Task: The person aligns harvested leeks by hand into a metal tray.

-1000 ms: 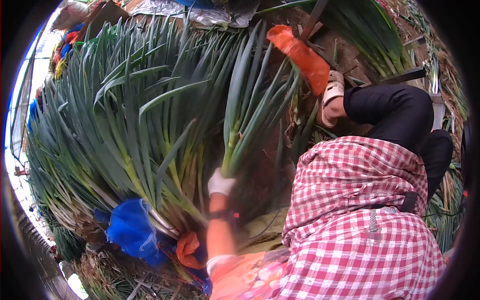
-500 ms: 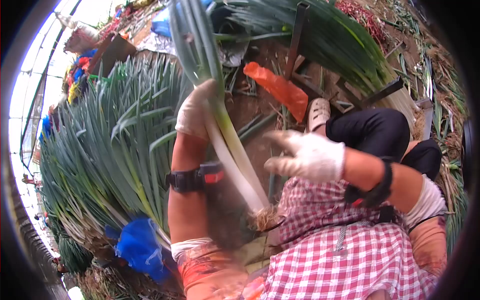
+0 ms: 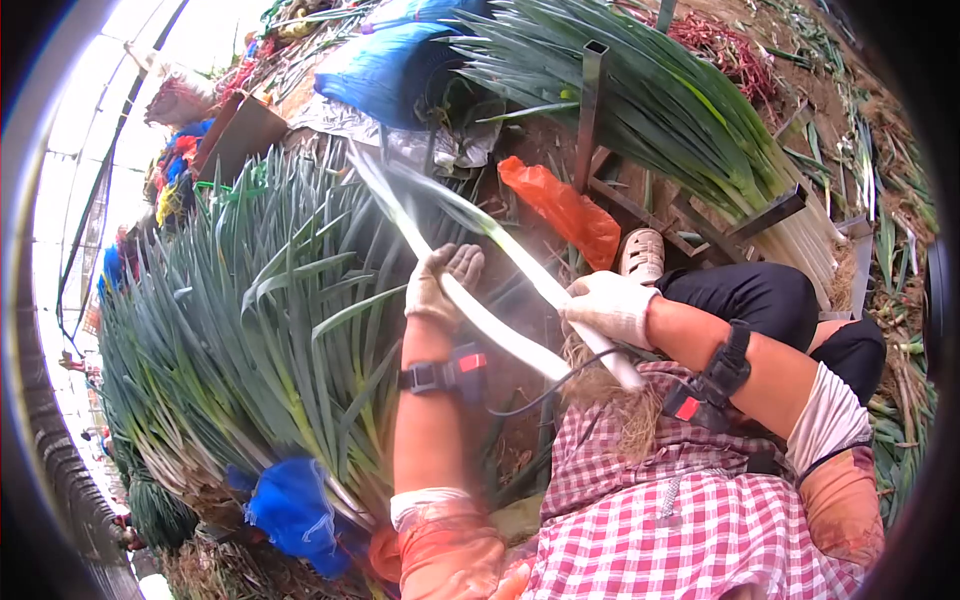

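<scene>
Two long green onions with white stalks and shaggy roots slant across the space in front of my apron. My left hand (image 3: pixel 443 285), in a pale work glove, has one green onion (image 3: pixel 505 340) lying across its palm, the fingers loosely curled beside it. My right hand (image 3: pixel 607 305), gloved too, is closed around the lower white stalk of the other green onion (image 3: pixel 530 265). Their leaf ends are blurred by motion. A tangle of roots (image 3: pixel 637 420) hangs over the checked apron (image 3: pixel 660 520).
A large pile of green onions (image 3: pixel 270 310) stands at left, with blue netting (image 3: pixel 295 510) below it. More green onions (image 3: pixel 640 100) lie in a metal frame (image 3: pixel 592 120) at upper right. An orange plastic piece (image 3: pixel 565 210) and a blue bundle (image 3: pixel 385 75) are on the ground.
The two green onions, earlier together in my left hand, are now apart. My right hand, formerly open and free, has taken hold of one. My left hand has moved down and right.
</scene>
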Demonstrator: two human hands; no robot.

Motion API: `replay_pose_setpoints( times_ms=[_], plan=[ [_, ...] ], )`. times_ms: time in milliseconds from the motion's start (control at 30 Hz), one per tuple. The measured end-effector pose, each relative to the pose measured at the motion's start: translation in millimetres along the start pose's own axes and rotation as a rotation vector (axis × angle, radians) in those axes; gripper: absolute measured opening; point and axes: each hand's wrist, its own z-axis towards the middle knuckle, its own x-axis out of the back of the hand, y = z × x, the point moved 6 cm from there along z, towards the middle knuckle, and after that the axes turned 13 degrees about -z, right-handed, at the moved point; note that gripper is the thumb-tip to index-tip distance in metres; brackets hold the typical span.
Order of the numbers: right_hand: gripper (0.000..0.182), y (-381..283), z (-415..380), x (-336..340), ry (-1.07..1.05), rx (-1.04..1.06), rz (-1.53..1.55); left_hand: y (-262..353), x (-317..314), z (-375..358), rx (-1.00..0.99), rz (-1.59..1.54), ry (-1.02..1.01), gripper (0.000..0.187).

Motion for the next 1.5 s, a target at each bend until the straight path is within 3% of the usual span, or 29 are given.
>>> replay_pose_setpoints(
  times_ms=[67,100,200,233,267,333,400,467,533,567,600,633,667,733,800,833,867,900,967,1000,1067,1100,1200,1233,1333,1367,1433,1500],
  plan=[
    [0.028,2,6,0,0.009,0.013,-0.098,-13,6,-10,0.067,-0.058,-0.016,0.031],
    [0.028,-8,3,4,0.077,0.156,-0.044,-21,3,-15,0.081,-0.037,-0.03,0.035],
    [0.028,-12,7,3,0.031,0.13,0.469,-46,-11,-38,0.265,-0.002,-0.082,0.045],
    [0.03,-6,12,5,0.08,0.125,0.459,-48,-14,-44,0.32,0.081,-0.114,0.052],
    [0.031,-6,14,9,0.123,0.115,0.452,-49,-18,-52,0.37,0.173,-0.117,0.049],
    [0.046,4,22,-10,0.156,0.181,0.468,-41,4,-29,0.23,0.182,-0.023,0.038],
    [0.048,8,22,-35,-0.058,0.046,0.593,-46,12,-21,0.19,0.198,0.19,0.025],
    [0.037,24,38,-56,0.003,0.021,0.351,-51,8,-25,0.148,0.353,0.236,0.023],
    [0.036,35,32,-67,-0.288,-0.086,0.254,-41,24,-10,0.188,0.296,0.08,0.018],
    [0.036,38,30,-71,-0.29,-0.093,0.262,-31,10,-16,0.19,0.348,0.077,0.016],
    [0.033,38,30,-78,-0.356,-0.048,0.112,-14,0,-15,0.313,0.355,-0.115,0.02],
    [0.033,39,29,-86,-0.421,0.0,-0.039,12,-6,-14,0.17,0.341,-0.078,0.023],
    [0.035,37,24,-89,-0.392,0.05,0.016,24,-28,-22,0.266,0.237,-0.304,0.024],
    [0.035,14,11,-75,-0.151,0.108,-0.003,37,-51,-53,-0.076,0.322,0.095,0.025],
    [0.032,11,13,-76,0.036,-0.052,0.189,30,-31,-64,0.115,0.506,0.061,0.024],
    [0.03,11,20,-71,0.157,-0.054,0.215,12,-17,-74,0.4,0.425,-0.049,0.024],
    [0.029,10,24,-63,0.28,-0.056,0.243,5,0,-81,0.14,0.589,0.13,0.027],
    [0.027,7,27,-53,0.308,-0.021,0.197,-9,15,-84,0.133,0.615,0.139,0.026],
    [0.028,5,28,-55,0.238,0.005,0.302,-46,10,-97,0.126,0.523,0.21,0.019],
    [0.028,5,29,-61,0.212,0.035,0.377,-65,5,-96,0.206,0.416,0.138,0.017],
    [0.03,3,32,-73,0.226,0.142,0.231,-74,11,-83,0.179,0.62,0.061,0.017],
    [0.034,5,28,-73,0.049,0.041,0.339,-72,19,-78,0.122,0.647,0.112,0.019],
    [0.038,2,10,-60,-0.011,0.1,0.321,-70,31,-69,0.145,0.714,0.193,0.019],
    [0.041,5,14,-62,0.084,0.167,0.249,-68,34,-63,0.123,0.696,0.161,0.02],
    [0.034,-2,-7,-49,0.036,0.087,0.363,-64,36,-51,0.18,0.511,0.112,0.021],
    [0.044,-3,-6,-50,0.0,0.132,0.3,-63,37,-48,0.181,0.516,0.107,0.021],
    [0.042,-4,-6,-50,0.031,0.156,0.21,-58,44,-44,0.158,0.469,0.231,0.015],
    [0.044,-7,-8,-50,0.116,0.23,0.084,-53,51,-33,0.237,0.407,0.184,0.018]
  ],
)
